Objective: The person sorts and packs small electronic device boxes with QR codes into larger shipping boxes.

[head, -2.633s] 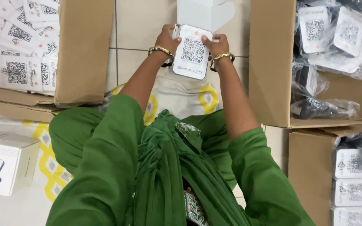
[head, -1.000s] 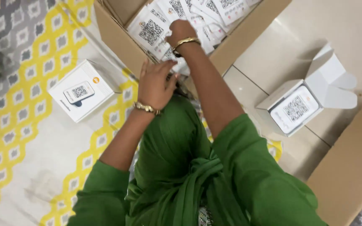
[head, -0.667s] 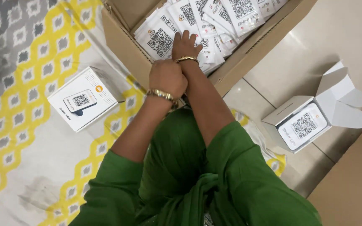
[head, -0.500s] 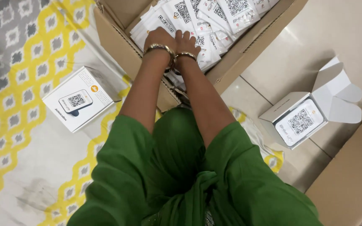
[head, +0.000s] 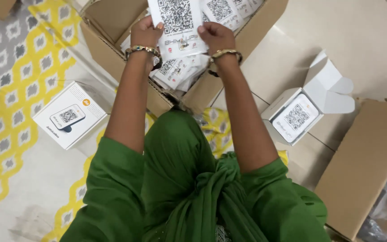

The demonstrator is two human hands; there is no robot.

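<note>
Both hands have come up out of the cardboard box [head: 113, 54], and now a white printed card [head: 176, 24] is lifted clear between them. The left hand [head: 145, 32] pinches its left edge, the right hand [head: 216, 36] its right edge, fingers closed on it. More cards [head: 178, 71], possibly in clear sleeves, lie stacked in the box beneath. A closed white carton [head: 70, 114] sits on the patterned mat [head: 10, 134]; an open one [head: 307, 107] rests on the tiles.

Green short-sleeved garment, green scarf, gold bangles on both wrists.
</note>
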